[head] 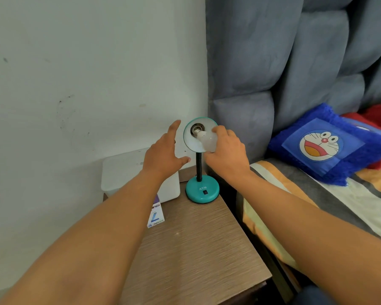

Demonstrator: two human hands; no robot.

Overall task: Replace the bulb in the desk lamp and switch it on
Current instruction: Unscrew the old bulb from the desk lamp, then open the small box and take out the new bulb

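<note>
The white bulb (207,142) sits at the mouth of the teal lamp's shade (190,140), its metal screw base at the socket (196,129). The right hand (226,156) has its grip closed around the bulb. The left hand (164,154) hovers open just left of the shade, holding nothing. The lamp base (202,190) stands at the far side of the table (196,249), right of a white box (128,170); a small carton (156,216) lies nearer.
</note>
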